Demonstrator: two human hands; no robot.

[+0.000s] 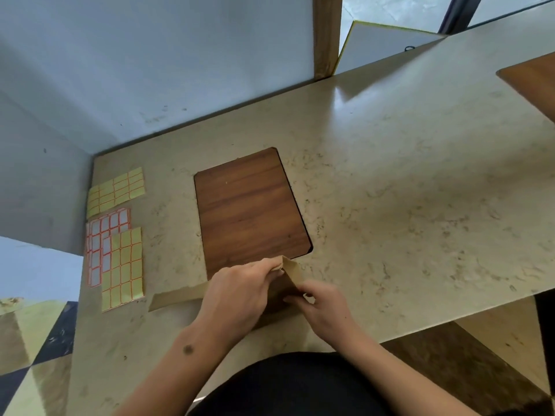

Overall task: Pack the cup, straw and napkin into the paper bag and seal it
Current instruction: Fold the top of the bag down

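Observation:
A brown paper bag (289,273) lies on the beige counter (405,190) near its front edge, partly hidden under my hands. My left hand (240,292) pinches the bag's upper edge near its raised corner. My right hand (324,310) grips the bag's lower right part, fingers closed on the paper. A flat strip of the bag (177,297) sticks out to the left of my left hand. No cup, straw or napkin is in sight.
A dark wooden board (249,208) lies just beyond the bag. Yellow label sheets (115,190) and red-framed and yellow label sheets (115,259) lie at the left by the wall. Another wooden board (531,82) shows at the far right.

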